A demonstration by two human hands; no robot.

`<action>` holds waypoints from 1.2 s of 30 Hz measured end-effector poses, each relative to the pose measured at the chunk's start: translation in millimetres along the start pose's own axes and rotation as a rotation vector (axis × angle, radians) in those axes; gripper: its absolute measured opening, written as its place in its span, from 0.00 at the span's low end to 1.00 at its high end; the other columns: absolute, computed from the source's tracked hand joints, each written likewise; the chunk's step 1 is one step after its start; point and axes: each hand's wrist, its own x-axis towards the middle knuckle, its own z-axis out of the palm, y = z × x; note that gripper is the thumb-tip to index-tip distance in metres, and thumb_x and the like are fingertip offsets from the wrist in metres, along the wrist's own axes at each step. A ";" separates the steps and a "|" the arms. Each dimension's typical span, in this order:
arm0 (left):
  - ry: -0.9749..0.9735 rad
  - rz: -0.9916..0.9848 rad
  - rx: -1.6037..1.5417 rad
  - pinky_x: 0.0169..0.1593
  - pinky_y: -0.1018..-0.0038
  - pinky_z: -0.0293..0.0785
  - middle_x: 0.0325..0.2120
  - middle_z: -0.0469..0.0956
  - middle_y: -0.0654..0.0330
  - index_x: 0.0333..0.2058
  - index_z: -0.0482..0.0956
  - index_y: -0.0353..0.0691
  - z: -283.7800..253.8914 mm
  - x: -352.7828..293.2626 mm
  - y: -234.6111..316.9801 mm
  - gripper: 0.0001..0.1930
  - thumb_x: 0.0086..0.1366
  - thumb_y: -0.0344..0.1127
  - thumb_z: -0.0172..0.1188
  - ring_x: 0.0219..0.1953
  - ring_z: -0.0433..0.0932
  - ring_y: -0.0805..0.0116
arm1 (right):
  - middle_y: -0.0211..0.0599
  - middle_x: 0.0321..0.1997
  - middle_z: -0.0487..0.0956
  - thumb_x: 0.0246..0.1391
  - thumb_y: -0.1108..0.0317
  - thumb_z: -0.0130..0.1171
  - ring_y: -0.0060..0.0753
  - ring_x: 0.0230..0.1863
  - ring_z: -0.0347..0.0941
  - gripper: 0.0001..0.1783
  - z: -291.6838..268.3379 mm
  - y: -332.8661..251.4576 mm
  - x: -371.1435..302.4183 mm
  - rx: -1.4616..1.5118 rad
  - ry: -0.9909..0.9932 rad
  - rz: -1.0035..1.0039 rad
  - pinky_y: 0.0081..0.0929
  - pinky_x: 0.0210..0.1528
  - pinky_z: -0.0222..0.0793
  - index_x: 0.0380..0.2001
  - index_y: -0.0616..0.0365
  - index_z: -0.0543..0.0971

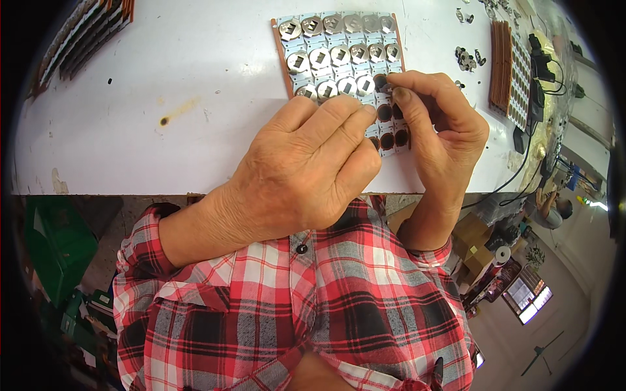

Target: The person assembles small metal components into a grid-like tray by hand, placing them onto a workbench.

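A panel of small pale-blue circuit boards (303,77) with brown edge strips lies on the white table. Shiny round metal clips (320,58) sit in rows on its far part, while dark round pads show bare at the near right. My left hand (306,163) is over the panel's near left part, fingers curled and drawn together; whatever they hold, if anything, is hidden beneath. At the panel's right side my right hand (447,120) pinches a small metal clip (387,87) between thumb and forefinger, just above a dark pad in the third row.
Loose metal clips (465,60) are scattered on the table (195,78) right of the panel. Stacked panels stand at the right (501,68) and far left (98,39). Black cables (525,159) run along the right edge. A green bin (59,244) is below left. Another person (551,212) is far right.
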 end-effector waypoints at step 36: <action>-0.015 0.002 -0.011 0.34 0.65 0.76 0.43 0.85 0.46 0.33 0.79 0.32 -0.6 1.0 -0.4 0.10 0.51 0.26 0.66 0.45 0.84 0.52 | 0.27 0.38 0.82 0.60 0.83 0.69 0.12 0.33 0.75 0.10 -9.3 9.8 14.8 -0.088 -0.160 -0.083 0.12 0.33 0.68 0.45 0.65 0.87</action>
